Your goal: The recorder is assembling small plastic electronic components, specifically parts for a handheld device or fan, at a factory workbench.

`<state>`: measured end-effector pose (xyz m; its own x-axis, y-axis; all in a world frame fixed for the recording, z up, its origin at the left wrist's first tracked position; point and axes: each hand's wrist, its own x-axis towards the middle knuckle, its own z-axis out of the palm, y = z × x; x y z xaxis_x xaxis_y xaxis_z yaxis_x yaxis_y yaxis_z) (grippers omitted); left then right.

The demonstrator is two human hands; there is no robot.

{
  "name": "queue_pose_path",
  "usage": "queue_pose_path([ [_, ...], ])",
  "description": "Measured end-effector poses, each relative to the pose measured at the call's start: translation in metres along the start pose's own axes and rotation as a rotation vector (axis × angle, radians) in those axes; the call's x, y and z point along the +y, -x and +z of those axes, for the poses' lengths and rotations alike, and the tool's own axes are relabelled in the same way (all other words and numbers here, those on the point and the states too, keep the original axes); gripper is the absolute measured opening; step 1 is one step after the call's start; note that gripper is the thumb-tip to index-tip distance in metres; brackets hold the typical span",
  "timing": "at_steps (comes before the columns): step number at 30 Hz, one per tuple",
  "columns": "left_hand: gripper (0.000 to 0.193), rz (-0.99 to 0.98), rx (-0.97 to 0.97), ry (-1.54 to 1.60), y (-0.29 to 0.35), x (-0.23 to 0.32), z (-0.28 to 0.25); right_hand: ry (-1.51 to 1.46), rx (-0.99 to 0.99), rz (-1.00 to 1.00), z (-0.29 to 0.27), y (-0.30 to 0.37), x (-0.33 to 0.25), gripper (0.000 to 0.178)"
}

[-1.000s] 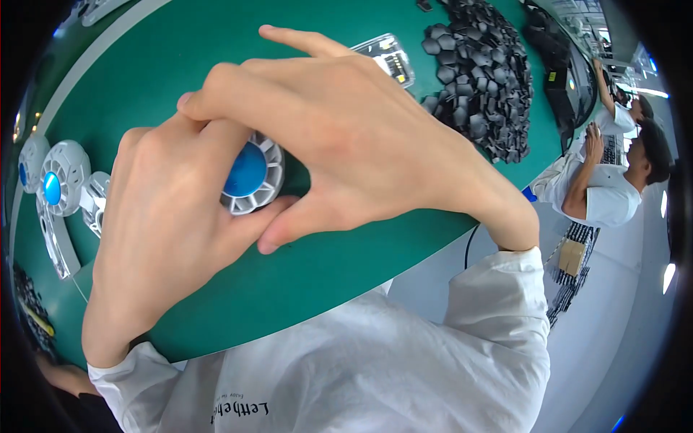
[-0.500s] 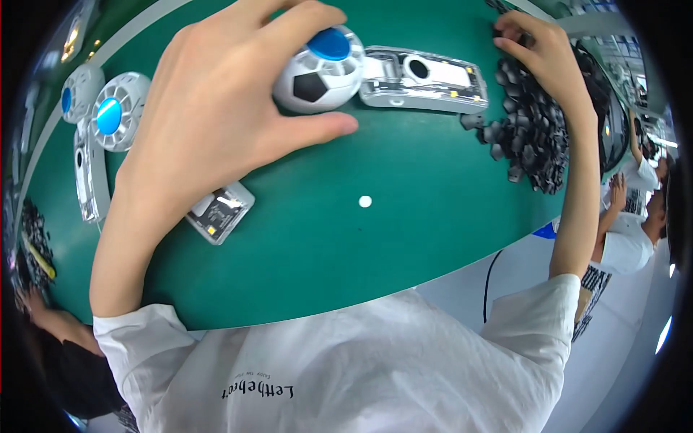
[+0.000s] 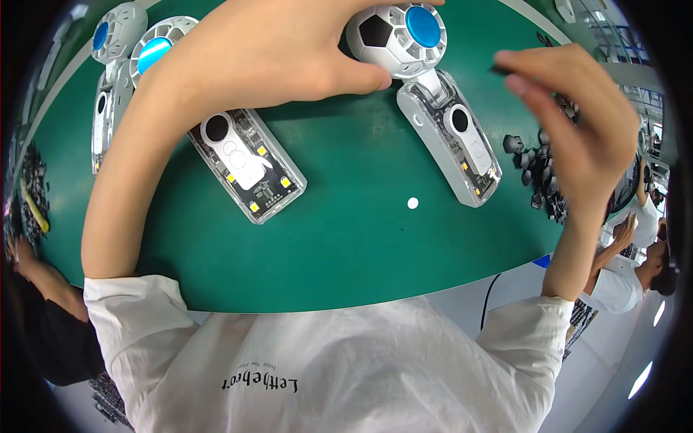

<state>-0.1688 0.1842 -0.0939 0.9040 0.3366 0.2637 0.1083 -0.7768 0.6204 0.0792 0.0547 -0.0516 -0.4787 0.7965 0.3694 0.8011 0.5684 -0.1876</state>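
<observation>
My left hand [image 3: 289, 61] is closed around the white round head of a handheld fan [image 3: 395, 45]. That head has a soccer-ball pattern, one black pentagon and a blue centre disc; its clear-topped handle [image 3: 453, 137] slants down to the right on the table. Blurred by motion, my right hand [image 3: 588, 123] hovers right of the fan head, thumb and forefinger pinching a small black piece [image 3: 498, 70]. Below that hand lies a pile of small black pieces [image 3: 538, 173]. A second clear-topped handle [image 3: 249, 166] rests under my left forearm, its upper end hidden.
More fans with blue discs [image 3: 155, 52] [image 3: 115, 32] stand at the far left of the green table [image 3: 346, 252]. A small white dot [image 3: 413, 203] lies near the middle. Another person's arm [image 3: 47, 278] reaches toward dark pieces at left; people in white sit at right.
My left hand has shifted right with the fan head, and the handle has swung to point downward. My right hand has lifted off the pile with a small black piece.
</observation>
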Motion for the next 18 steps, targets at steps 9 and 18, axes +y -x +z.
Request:
queue_pose_path([
  [9,0.06,0.102,0.092,-0.018,-0.002,-0.002,0.013,0.28,0.034,-0.08,0.036,-0.012,-0.039,0.033],
  [18,0.058,0.093,0.054,-0.102,-0.006,0.006,0.017,0.3,0.061,-0.11,0.028,-0.021,-0.02,0.045],
])
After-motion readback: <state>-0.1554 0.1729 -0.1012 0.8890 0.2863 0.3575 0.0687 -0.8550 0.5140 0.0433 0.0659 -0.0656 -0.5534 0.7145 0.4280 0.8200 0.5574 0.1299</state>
